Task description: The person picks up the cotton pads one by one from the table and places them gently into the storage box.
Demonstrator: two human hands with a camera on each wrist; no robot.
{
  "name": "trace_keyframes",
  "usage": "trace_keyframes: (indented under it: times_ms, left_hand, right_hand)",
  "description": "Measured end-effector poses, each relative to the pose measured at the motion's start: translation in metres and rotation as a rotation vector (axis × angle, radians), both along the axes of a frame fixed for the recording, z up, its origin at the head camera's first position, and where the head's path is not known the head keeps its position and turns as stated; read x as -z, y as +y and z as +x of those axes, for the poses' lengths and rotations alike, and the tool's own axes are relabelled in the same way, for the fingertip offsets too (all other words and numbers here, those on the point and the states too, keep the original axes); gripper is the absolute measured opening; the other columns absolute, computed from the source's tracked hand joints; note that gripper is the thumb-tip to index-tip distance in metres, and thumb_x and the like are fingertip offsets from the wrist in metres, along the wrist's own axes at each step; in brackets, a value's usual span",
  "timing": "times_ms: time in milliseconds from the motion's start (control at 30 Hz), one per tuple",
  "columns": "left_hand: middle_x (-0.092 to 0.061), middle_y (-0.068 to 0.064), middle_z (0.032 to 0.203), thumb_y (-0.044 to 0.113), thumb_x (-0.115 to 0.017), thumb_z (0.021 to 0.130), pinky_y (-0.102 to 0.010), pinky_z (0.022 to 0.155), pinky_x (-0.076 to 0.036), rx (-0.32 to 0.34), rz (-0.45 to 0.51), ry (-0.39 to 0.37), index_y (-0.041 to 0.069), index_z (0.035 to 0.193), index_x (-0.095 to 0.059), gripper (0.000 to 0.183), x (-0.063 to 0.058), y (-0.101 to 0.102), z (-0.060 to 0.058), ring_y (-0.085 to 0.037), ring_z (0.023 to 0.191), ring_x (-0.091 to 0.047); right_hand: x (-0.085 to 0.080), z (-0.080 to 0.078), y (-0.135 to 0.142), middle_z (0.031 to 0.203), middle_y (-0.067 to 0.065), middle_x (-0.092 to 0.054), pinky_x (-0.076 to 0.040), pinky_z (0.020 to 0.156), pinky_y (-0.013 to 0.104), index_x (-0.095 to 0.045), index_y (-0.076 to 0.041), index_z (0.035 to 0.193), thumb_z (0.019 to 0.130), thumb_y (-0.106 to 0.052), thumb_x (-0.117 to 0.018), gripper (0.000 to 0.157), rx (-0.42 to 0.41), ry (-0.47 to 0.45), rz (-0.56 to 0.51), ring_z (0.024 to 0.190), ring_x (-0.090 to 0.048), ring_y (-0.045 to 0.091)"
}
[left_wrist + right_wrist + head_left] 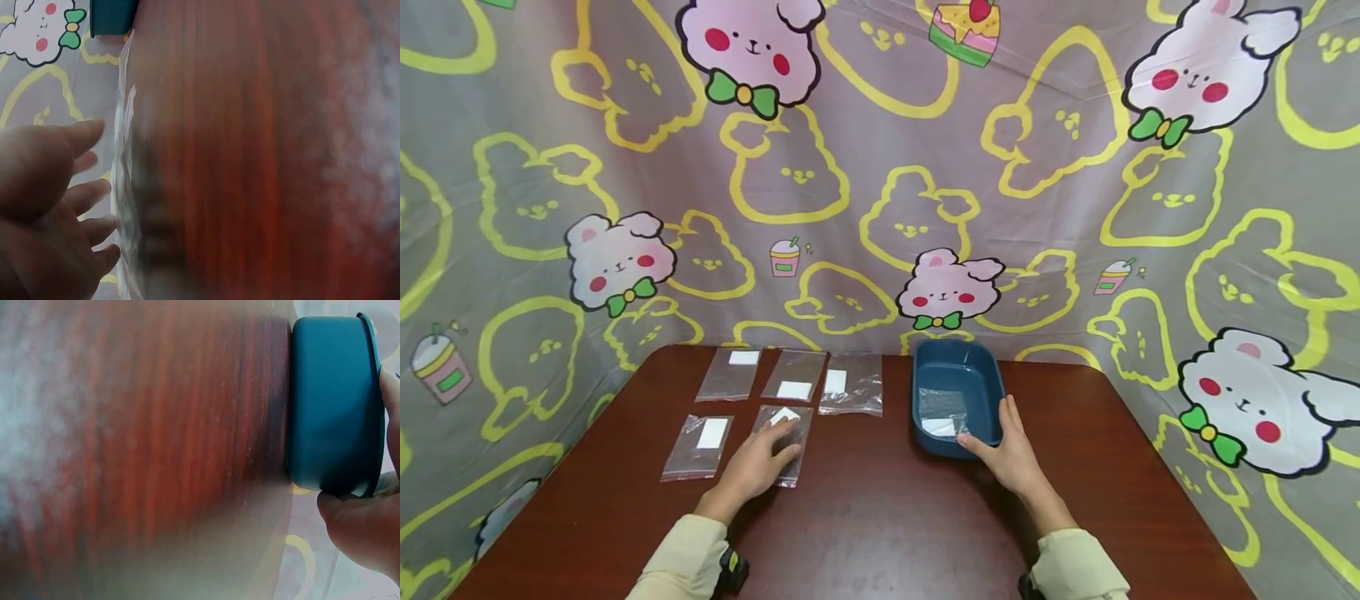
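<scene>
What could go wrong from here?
The thin clear bag under the left hand lies nearly flat on the table, so it may be hard to pick up. The right hand holds the blue tray at its near right corner, so a nudge might skew it.

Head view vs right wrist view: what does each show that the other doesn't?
Only head: the left hand over one of five clear plastic bags on the table, a sixth bag inside the blue basin, and the basin's interior.

Only right wrist: a low, nearly square-on look at the basin's outer wall; head sees that side just as a foreshortened strip.

Both: the basin, the right hand holding it, the reddish-brown tabletop, and part of the yellow-outlined cartoon curtain.
</scene>
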State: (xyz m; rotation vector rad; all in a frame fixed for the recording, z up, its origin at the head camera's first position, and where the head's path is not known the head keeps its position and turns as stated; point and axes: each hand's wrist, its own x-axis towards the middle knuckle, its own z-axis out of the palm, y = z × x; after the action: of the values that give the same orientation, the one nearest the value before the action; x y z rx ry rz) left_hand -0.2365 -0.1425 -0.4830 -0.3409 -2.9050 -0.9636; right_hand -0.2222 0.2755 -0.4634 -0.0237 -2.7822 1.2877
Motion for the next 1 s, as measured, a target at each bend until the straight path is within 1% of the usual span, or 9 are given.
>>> trace_keyframes:
  times_ms: [133, 233, 400, 600, 733, 833, 1000]
  left_hand:
    - [-0.043, -0.017, 0.154, 0.017, -0.068, 0.097, -0.065, 0.112, -0.024, 0.011, 0.002, -0.015, 0.006, 0.146, -0.052, 0.053, 0.0030, -0.0033, 0.0012, -0.046, 0.146, -0.026]
    - [-0.042, -0.017, 0.155, 0.014, -0.068, 0.096, -0.065, 0.111, -0.026, 0.019, 0.005, -0.015, 0.005, 0.146, -0.052, 0.053, 0.0035, -0.0045, 0.0014, -0.045, 0.146, -0.025]
    - [-0.041, -0.017, 0.155, 0.014, -0.068, 0.096, -0.064, 0.110, -0.028, 0.030, -0.017, -0.014, 0.005, 0.145, -0.053, 0.052, 0.0048, -0.0062, 0.0015, -0.045, 0.146, -0.024]
    - [-0.042, -0.018, 0.154, 0.013, -0.068, 0.096, -0.064, 0.111, -0.028, 0.027, -0.028, 0.002, 0.003, 0.142, -0.057, 0.048, 0.0048, -0.0077, 0.0016, -0.045, 0.146, -0.026]
    - [-0.044, -0.019, 0.152, 0.012, -0.067, 0.096, -0.063, 0.110, -0.029, 0.028, -0.026, 0.031, 0.003, 0.136, -0.062, 0.042, 0.0057, -0.0075, 0.0019, -0.045, 0.144, -0.029]
    - [-0.048, -0.019, 0.149, 0.010, -0.067, 0.096, -0.062, 0.110, -0.031, 0.026, -0.020, 0.073, 0.003, 0.132, -0.065, 0.037, 0.0072, -0.0070, 0.0021, -0.045, 0.143, -0.033]
    - [-0.055, -0.018, 0.143, 0.005, -0.067, 0.094, -0.061, 0.108, -0.034, -0.001, 0.003, 0.130, 0.002, 0.126, -0.070, 0.032, 0.0101, -0.0065, 0.0022, -0.045, 0.138, -0.040]
  right_hand:
    - [0.0014, 0.0001, -0.0002, 0.167, 0.021, 0.005, -0.014, 0.119, 0.056, -0.006, 0.007, 0.157, 0.086, -0.048, -0.078, 0.115, 0.001, 0.007, -0.004, 0.152, -0.004, 0.040]
    - [0.0009, 0.0008, 0.0000, 0.166, 0.022, 0.004, -0.014, 0.119, 0.056, -0.007, 0.009, 0.157, 0.086, -0.048, -0.078, 0.115, 0.002, 0.016, 0.000, 0.152, -0.004, 0.040]
    - [-0.0003, 0.0017, -0.0008, 0.166, 0.024, 0.004, -0.014, 0.118, 0.058, -0.007, 0.010, 0.156, 0.086, -0.048, -0.078, 0.115, -0.005, 0.022, 0.001, 0.151, -0.004, 0.042]
    - [-0.0006, -0.0002, -0.0003, 0.166, 0.021, 0.005, -0.014, 0.119, 0.057, -0.006, 0.008, 0.157, 0.086, -0.051, -0.077, 0.117, -0.004, 0.009, 0.001, 0.152, -0.004, 0.040]
    - [-0.0004, -0.0019, 0.0007, 0.167, 0.020, 0.006, -0.014, 0.119, 0.056, -0.005, 0.006, 0.158, 0.085, -0.052, -0.077, 0.117, -0.005, 0.000, -0.001, 0.152, -0.004, 0.039]
    - [-0.0003, -0.0021, 0.0009, 0.167, 0.020, 0.007, -0.014, 0.119, 0.056, -0.005, 0.007, 0.157, 0.086, -0.051, -0.077, 0.117, -0.007, -0.007, 0.002, 0.152, -0.003, 0.039]
    - [-0.0003, -0.0022, 0.0005, 0.166, 0.021, 0.007, -0.014, 0.118, 0.057, -0.004, 0.006, 0.158, 0.087, -0.049, -0.076, 0.115, -0.009, -0.013, 0.004, 0.152, -0.003, 0.040]
